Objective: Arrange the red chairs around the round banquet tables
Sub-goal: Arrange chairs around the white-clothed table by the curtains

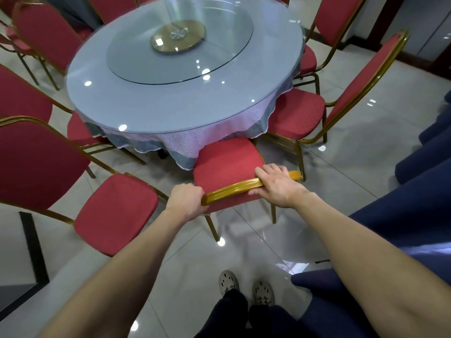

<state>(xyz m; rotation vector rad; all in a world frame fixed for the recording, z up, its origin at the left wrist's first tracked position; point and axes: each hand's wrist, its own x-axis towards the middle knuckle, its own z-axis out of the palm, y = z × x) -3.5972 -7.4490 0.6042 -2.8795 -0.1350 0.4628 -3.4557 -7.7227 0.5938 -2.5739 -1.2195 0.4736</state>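
Red chair (227, 162) dead ahead, seat front at round bench (146, 111) skirt. Backrest rail (231, 189) runs left-right across body. Both hands wrapped on rail: left hand (186, 201) at left corner, right hand (278, 185) right of middle. Equally near; likely push straight forward.

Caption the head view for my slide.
The left hand and right hand grip the gold metal back rail of a red padded chair facing the round glass-topped banquet table.

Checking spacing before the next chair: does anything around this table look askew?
Yes. Left of the red padded chair gripped by the left hand and right hand, a second red gold-framed chair stands off the round glass-topped table, seat untucked and angled away from it.
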